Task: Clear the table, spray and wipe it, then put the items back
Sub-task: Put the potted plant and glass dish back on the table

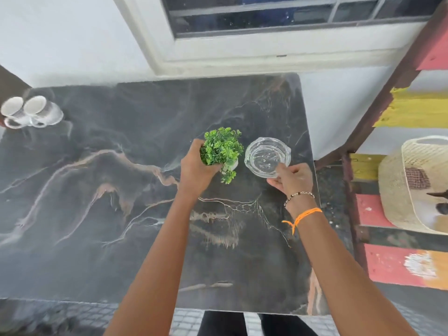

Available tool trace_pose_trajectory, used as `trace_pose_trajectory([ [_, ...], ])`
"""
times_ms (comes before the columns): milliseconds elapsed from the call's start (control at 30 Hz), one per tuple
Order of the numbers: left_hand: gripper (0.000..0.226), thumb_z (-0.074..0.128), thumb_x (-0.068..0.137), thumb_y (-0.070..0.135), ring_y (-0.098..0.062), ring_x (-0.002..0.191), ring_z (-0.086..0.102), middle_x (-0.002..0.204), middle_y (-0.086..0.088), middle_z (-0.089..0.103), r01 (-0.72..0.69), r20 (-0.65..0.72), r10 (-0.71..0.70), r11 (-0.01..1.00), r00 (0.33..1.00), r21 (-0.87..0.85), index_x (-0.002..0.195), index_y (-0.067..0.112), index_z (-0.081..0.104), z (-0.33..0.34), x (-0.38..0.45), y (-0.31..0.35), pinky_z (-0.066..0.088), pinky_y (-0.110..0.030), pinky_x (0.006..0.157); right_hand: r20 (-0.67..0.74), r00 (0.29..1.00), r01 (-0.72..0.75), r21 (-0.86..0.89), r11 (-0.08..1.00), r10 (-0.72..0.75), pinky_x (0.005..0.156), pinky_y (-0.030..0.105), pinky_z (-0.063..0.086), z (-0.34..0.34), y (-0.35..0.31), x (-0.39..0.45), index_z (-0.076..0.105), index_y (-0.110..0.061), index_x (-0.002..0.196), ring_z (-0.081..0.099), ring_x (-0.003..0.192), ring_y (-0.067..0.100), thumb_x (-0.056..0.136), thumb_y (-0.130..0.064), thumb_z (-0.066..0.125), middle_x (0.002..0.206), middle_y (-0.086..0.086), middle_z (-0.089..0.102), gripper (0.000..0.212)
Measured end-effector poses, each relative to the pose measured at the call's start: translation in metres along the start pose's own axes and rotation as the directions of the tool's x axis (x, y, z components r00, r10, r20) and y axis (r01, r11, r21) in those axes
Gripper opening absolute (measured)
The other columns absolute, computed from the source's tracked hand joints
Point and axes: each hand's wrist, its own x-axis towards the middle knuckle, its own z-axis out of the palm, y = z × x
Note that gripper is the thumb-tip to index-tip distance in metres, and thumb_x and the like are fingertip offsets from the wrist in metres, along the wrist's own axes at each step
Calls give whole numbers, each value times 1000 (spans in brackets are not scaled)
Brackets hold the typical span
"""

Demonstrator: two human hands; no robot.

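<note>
A small green plant in a white pot (224, 149) stands on the dark marbled table (97, 190), right of centre. My left hand (196, 166) is wrapped around its left side. Just right of it sits a clear glass ashtray (264, 155). My right hand (292, 178) pinches the ashtray's near rim with thumb and fingers. Both things look to be resting on the tabletop. Two white cups (31, 112) are at the far left edge, where another person's arm reaches in; whether they rest on the table I cannot tell.
A white wall with a window (266, 32) runs behind the table. To the right is a painted wooden bench (388, 263) in red and yellow, with a woven basket (412, 185) on it. Paved floor shows below the table's near edge.
</note>
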Motion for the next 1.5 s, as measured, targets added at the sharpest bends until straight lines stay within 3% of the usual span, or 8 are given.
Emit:
trace_pose_trajectory([
  [400, 39, 64, 70, -7, 16, 54, 51, 73, 12, 52, -161, 245, 163, 987, 956, -31, 95, 16, 45, -2, 160, 24, 39, -3, 47, -286, 958, 49, 68, 996, -28, 45, 23, 55, 99, -45, 75, 32, -16, 68, 60, 47, 18, 81, -8, 60, 87, 11, 48, 33],
  [700, 52, 66, 74, -7, 14, 70, 46, 91, 15, 50, -192, 256, 211, 977, 943, -94, 119, 12, 49, -1, 212, 16, 35, 5, 57, -319, 948, 14, 63, 998, 7, 54, 30, 58, 135, -52, 100, 35, -16, 67, 64, 52, 20, 83, -8, 62, 94, 13, 52, 32],
  [800, 53, 60, 77, -9, -5, 68, 50, 103, 7, 51, -176, 306, 197, 980, 931, -97, 121, 15, 47, -1, 221, 13, 39, -3, 52, -334, 942, 16, 49, 999, 1, 54, 30, 59, 139, -52, 104, 35, -16, 69, 65, 54, 21, 83, -8, 61, 101, 16, 54, 30],
  [1000, 71, 64, 82, 0, -7, 123, 45, 143, -1, 42, -126, 350, 162, 984, 923, -125, 143, 15, 32, 4, 222, 5, 30, -4, 90, -325, 945, 3, 58, 998, 16, 60, 32, 60, 138, -51, 103, 36, -16, 72, 64, 47, 15, 86, -6, 57, 114, 23, 57, 27],
  [1100, 71, 66, 80, 2, 9, 89, 54, 128, 15, 46, -72, 366, 149, 974, 919, -214, 141, 19, 33, 2, 217, 2, 42, -5, 76, -291, 956, 4, 102, 995, 26, 54, 28, 59, 138, -51, 99, 37, -13, 74, 65, 55, 21, 87, -6, 57, 109, 25, 57, 26],
  [1267, 67, 65, 85, 10, -17, 117, 50, 142, 3, 38, 12, 358, 118, 940, 926, -341, 140, 28, 32, -12, 196, -7, 44, -27, 95, -250, 968, 32, 134, 990, 2, 58, 28, 59, 135, -52, 81, 44, -7, 93, 63, 56, 22, 89, -10, 59, 92, 16, 52, 16],
  [1400, 48, 57, 91, 20, 4, 99, 54, 129, 7, 52, 70, 223, 11, 933, 975, -352, 135, 27, 39, -29, 169, -14, 40, -11, 78, -171, 983, 78, 93, 993, -61, 58, 23, 58, 140, -55, 52, 45, -10, 85, 61, 54, 16, 91, -12, 56, 76, 6, 52, 13],
  [1500, 36, 54, 91, 17, 3, 93, 55, 112, 9, 59, 96, 152, -41, 923, 988, -373, 125, 25, 48, -45, 150, -18, 45, -21, 85, -81, 989, 125, 39, 991, -122, 54, 17, 55, 148, -61, 27, 48, -12, 81, 58, 56, 13, 93, -13, 53, 72, 4, 53, 12],
])
